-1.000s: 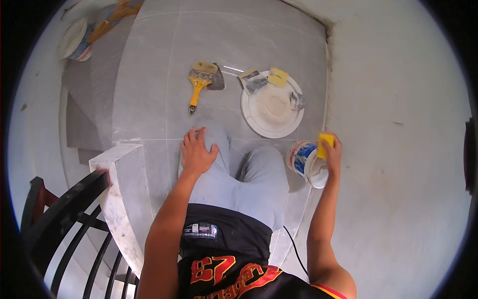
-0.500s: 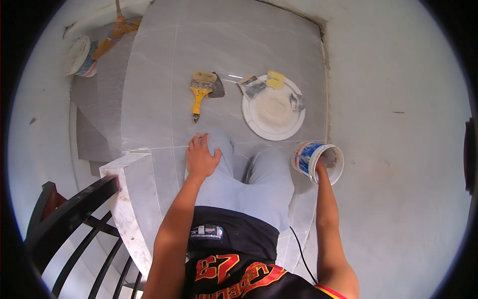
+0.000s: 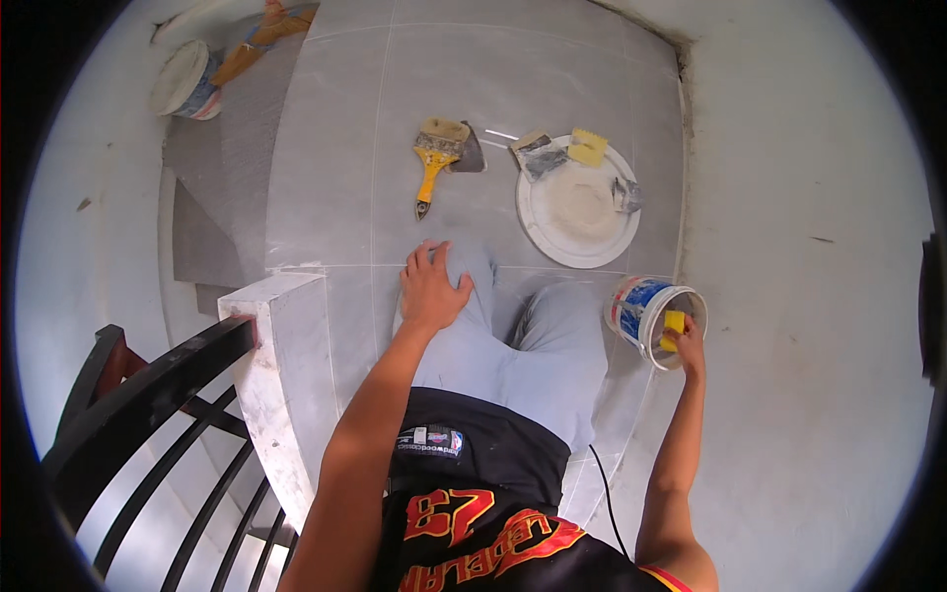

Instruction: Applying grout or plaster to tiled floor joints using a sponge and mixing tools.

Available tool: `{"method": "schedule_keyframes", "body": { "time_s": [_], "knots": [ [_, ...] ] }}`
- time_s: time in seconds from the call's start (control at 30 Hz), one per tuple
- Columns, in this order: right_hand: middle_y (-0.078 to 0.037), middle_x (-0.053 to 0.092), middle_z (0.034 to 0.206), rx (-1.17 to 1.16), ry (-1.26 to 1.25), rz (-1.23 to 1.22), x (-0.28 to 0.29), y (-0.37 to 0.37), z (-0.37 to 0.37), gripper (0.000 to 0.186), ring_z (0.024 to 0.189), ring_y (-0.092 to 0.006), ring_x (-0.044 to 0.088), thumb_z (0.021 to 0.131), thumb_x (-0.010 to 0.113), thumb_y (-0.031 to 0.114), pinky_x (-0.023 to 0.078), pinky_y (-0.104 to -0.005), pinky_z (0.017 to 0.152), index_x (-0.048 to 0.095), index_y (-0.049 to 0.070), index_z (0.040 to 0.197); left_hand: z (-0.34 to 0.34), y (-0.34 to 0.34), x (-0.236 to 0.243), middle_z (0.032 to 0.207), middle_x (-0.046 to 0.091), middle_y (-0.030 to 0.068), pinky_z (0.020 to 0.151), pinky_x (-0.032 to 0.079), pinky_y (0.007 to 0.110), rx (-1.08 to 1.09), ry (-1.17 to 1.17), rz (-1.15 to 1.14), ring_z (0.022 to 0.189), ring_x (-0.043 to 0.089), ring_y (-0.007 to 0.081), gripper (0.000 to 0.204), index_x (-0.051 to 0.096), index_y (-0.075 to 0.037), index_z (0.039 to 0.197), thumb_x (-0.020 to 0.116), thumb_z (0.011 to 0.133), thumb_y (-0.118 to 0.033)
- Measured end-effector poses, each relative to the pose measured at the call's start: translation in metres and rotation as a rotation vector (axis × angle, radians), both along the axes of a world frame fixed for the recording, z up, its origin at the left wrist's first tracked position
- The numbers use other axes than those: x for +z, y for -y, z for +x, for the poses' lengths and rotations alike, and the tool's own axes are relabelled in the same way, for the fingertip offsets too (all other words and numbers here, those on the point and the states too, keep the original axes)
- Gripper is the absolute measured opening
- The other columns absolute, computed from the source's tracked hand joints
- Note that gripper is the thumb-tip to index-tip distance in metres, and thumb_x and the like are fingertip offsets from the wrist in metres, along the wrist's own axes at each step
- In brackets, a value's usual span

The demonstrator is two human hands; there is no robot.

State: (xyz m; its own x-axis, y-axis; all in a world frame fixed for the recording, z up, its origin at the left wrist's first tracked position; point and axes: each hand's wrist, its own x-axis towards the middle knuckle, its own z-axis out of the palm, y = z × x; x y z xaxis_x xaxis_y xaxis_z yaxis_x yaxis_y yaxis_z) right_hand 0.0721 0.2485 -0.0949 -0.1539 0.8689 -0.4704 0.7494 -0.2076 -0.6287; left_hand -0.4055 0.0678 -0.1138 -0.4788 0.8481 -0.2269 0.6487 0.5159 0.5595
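My right hand is closed on a yellow sponge at the mouth of a white and blue bucket, which tilts beside my right knee. My left hand rests on my left thigh with its fingers spread, holding nothing. In front of my knees, a wide brush with a yellow handle lies partly over a dark flat blade. Right of it is a round white lid smeared with pale paste. On its rim sit a yellow notched spreader, a putty knife and a small grey scraper.
A black railing and a white-topped low wall stand close on my left. Another bucket and a straw broom are at the far left. A pale wall rises on the right, and a black cable lies by my right hip.
My right hand has come up from deep inside the bucket, and the yellow sponge now shows in it. The view has shifted slightly; my left hand stays on my thigh.
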Motion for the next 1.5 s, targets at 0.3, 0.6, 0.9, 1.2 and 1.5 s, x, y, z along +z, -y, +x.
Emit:
{"method": "schedule_keyframes", "body": {
  "time_s": [0.3,0.6,0.9,1.2,1.5],
  "knots": [
    [-0.012,0.058,0.102,-0.119,-0.591,-0.283,0.106,-0.029,-0.054,0.041,0.091,-0.0246,0.062,0.083,0.062,0.013,0.054,-0.0384,0.071,0.047,0.001,0.119,-0.003,0.0,0.001,0.127,0.039,0.011,0.096,0.033,0.044,-0.012,-0.023,-0.036,0.118,0.037,0.0298,0.058,0.046,-0.006,0.125,0.061,0.075,-0.031],
    [-0.005,0.063,0.088,0.27,-0.337,-0.293,0.028,-0.107,-0.231,0.036,0.078,-0.0162,0.063,0.081,0.067,0.019,0.049,-0.0266,0.07,0.06,0.001,0.112,-0.004,0.002,-0.001,0.128,0.039,0.011,0.097,0.032,0.044,0.026,-0.034,-0.035,0.12,0.036,0.0296,0.058,0.046,-0.006,0.126,0.061,0.075,-0.031],
    [-0.011,0.068,0.079,0.653,0.126,0.143,-0.053,-0.128,-0.262,0.026,0.07,-0.0171,0.064,0.071,0.067,0.008,0.049,-0.0298,0.066,0.07,0.008,0.097,-0.004,0.001,0.004,0.127,0.039,0.0124,0.095,0.034,0.044,0.023,-0.018,-0.04,0.119,0.037,0.0313,0.057,0.046,-0.007,0.125,0.062,0.074,-0.028],
    [-0.016,0.067,0.083,0.64,0.187,0.298,-0.049,-0.125,-0.267,0.026,0.073,-0.0271,0.065,0.063,0.06,0.002,0.05,-0.0321,0.068,0.071,0.006,0.087,-0.005,0.001,0.003,0.126,0.041,0.0126,0.097,0.031,0.044,0.024,-0.01,-0.039,0.119,0.036,0.0299,0.057,0.048,-0.006,0.124,0.062,0.074,-0.029],
    [-0.016,0.066,0.081,0.703,0.193,0.465,-0.035,-0.129,-0.27,0.019,0.073,-0.0326,0.063,0.063,0.061,0.005,0.05,-0.0382,0.071,0.072,0.007,0.079,-0.005,-0.001,0.003,0.127,0.039,0.0112,0.097,0.032,0.044,0.02,-0.007,-0.05,0.12,0.035,0.0305,0.056,0.046,-0.009,0.125,0.062,0.075,-0.027]
  ]
}}
